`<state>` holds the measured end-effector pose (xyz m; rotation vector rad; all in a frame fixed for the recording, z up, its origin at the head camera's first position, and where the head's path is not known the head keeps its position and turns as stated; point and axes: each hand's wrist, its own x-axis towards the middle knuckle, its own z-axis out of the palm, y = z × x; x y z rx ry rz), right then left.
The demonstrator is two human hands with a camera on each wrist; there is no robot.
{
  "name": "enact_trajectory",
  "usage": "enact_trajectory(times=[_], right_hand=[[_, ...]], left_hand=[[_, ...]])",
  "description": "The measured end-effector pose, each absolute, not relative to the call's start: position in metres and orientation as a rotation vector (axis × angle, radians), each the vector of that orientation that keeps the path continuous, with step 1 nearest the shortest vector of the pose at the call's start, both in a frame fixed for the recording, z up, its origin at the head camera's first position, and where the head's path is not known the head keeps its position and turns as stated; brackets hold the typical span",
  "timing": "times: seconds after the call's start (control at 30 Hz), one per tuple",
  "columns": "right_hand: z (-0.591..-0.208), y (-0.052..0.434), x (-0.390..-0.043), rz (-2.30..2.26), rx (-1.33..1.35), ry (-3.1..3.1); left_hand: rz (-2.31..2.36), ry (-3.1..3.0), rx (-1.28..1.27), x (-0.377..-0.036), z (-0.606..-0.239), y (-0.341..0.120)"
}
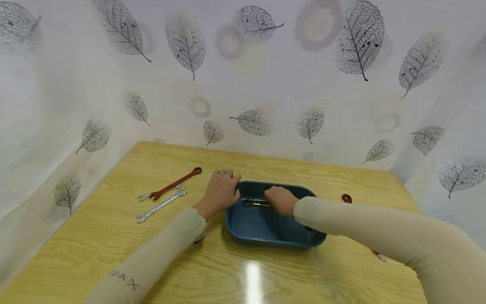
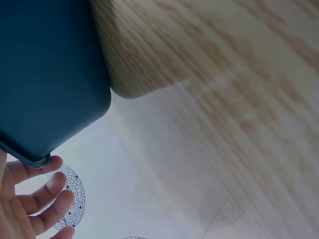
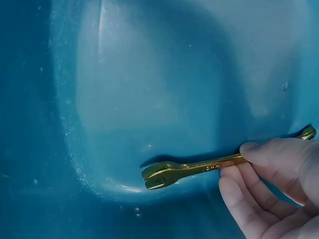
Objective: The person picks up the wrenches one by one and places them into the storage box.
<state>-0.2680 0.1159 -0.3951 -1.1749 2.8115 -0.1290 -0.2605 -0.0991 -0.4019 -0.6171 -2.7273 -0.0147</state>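
The wooden table (image 1: pixel 114 236) spreads out under my arms, fenced on three sides by a white curtain printed with grey leaves (image 1: pixel 265 84). Near its middle sits the blue tray (image 1: pixel 265 232), a shallow rounded dish. My left hand (image 1: pixel 220 191) rests against the tray's far left corner, fingers fairly straight and lying side by side; from the left wrist view my fingertips (image 2: pixel 50 191) show just past the tray's rim, slightly spread, closed around nothing. My right hand (image 1: pixel 280 200) is down inside the tray, and there my thumb and fingers (image 3: pixel 269 164) pinch the shaft of a small gold wrench (image 3: pixel 199 169), whose open forked end points left and lies close to the tray floor; whether it touches the bottom I cannot tell. To the left of the tray, well apart from it, a red wrench (image 1: pixel 175 184) and a silver wrench (image 1: pixel 161 205) lie side by side on the wood, both angled the same way. Just beyond my right sleeve, a small red ring-shaped piece (image 1: pixel 346 198) shows on the table.
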Motion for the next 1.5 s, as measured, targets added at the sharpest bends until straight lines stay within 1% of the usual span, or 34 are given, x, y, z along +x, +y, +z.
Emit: enact_trajectory(times=[0.63,1.07,1.27,1.5], right_hand=[[-0.384,0.124,-0.264,-0.146,-1.115,2.791],[-0.334,0.137,-0.249,-0.19,-1.107,2.87],[-0.315,0.148,-0.238,-0.373,-1.173,2.927],[-0.295,0.169,-0.221,-0.52,-1.157,3.041]], left_hand=[[-0.011,-2.704,-0.61,-0.259,-0.399,-0.096],[0.028,-2.722,-0.573,-0.257,-0.4,-0.095],[0.034,-2.728,-0.56,-0.257,-0.401,-0.096],[0.055,-2.694,-0.56,-0.257,-0.402,-0.097]])
